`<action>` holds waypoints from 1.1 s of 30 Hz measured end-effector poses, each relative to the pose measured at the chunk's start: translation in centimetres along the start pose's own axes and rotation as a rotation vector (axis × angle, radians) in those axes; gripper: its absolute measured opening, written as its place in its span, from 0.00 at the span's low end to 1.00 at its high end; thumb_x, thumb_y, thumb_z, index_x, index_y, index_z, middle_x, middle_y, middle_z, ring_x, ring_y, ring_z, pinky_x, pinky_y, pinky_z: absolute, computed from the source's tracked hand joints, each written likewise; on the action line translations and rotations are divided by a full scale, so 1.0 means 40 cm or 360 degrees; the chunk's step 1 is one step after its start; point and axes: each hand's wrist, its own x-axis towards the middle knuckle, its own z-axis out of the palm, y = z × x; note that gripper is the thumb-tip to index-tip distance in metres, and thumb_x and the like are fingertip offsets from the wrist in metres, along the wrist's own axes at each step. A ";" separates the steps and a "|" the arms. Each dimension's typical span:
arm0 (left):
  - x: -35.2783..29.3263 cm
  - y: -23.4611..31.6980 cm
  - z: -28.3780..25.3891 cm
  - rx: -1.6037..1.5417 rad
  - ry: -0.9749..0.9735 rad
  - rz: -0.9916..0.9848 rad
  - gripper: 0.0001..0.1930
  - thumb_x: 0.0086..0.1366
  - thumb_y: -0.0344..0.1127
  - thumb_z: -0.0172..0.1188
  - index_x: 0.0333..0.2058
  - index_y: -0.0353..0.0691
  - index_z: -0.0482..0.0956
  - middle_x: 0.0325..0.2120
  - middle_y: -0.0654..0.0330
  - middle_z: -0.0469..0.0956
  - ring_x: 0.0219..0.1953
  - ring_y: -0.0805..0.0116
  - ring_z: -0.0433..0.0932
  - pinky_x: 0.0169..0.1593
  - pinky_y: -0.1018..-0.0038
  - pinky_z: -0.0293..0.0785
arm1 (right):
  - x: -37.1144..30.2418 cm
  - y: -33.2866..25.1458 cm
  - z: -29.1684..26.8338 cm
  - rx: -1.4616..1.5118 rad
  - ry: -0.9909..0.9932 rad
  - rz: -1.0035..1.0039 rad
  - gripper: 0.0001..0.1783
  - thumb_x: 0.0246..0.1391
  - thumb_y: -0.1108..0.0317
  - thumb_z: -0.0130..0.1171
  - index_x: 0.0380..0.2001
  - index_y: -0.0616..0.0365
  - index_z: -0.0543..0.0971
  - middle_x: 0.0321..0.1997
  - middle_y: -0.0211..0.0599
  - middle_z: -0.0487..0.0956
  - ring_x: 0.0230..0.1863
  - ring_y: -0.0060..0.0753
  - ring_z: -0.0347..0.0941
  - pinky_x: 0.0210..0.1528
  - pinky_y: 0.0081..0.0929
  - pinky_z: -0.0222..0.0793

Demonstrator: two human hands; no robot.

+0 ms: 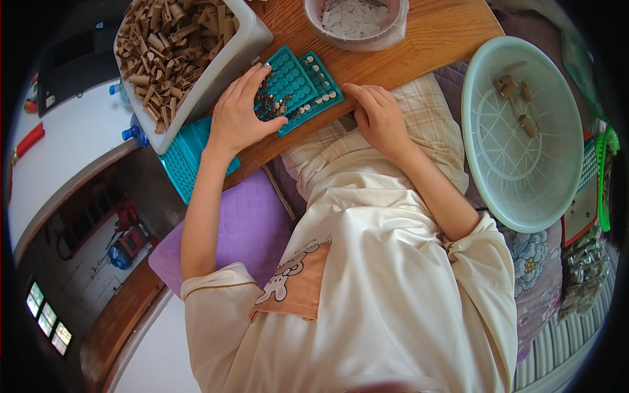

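Observation:
My left hand (pixel 239 114) lies over the left part of a teal tray (pixel 291 73) with round recesses, its fingers and thumb spread. Small shiny brown discs (pixel 270 106) are heaped beside and under those fingers. This tray overlaps a second teal tray (pixel 336 97), whose exposed recesses hold silvery round pieces. At the table edge, just right of the second tray's corner, rests my right hand (pixel 381 123). Its fingers are loosely stretched toward the tray, with nothing visible in them; the fingertips' undersides are hidden.
A white bin (pixel 252 36) full of brown cardboard-like pieces stands left, partly over more teal trays (pixel 190 154). A bowl (pixel 400 29) of pale flakes sits at the back of the wooden table (pixel 436 42). A pale green basket (pixel 478 150) with several brown pieces stands right.

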 end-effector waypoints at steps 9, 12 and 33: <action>-0.040 -0.006 -0.099 0.0045 -0.0110 0.0025 0.40 0.33 0.36 0.67 0.51 0.43 0.62 0.50 0.54 0.64 0.50 0.56 0.65 0.52 0.67 0.62 | 0.010 -0.006 -0.006 -0.0037 -0.0051 0.0017 0.23 0.34 0.82 0.49 0.40 0.59 0.70 0.36 0.39 0.73 0.40 0.40 0.68 0.43 0.33 0.63; -0.073 -0.016 -0.127 0.0015 -0.0137 0.0016 0.39 0.33 0.38 0.66 0.49 0.44 0.63 0.50 0.54 0.64 0.49 0.56 0.66 0.51 0.65 0.63 | 0.013 -0.014 -0.007 -0.0101 -0.0084 0.0043 0.23 0.34 0.83 0.48 0.40 0.59 0.70 0.37 0.40 0.73 0.40 0.41 0.68 0.43 0.34 0.63; -0.125 -0.055 -0.216 0.0162 -0.0123 -0.0005 0.39 0.29 0.36 0.67 0.48 0.48 0.65 0.48 0.58 0.66 0.44 0.57 0.68 0.47 0.65 0.65 | 0.134 -0.045 0.054 -0.0359 -0.0255 0.0032 0.24 0.36 0.82 0.49 0.42 0.55 0.71 0.41 0.40 0.71 0.39 0.42 0.67 0.41 0.32 0.65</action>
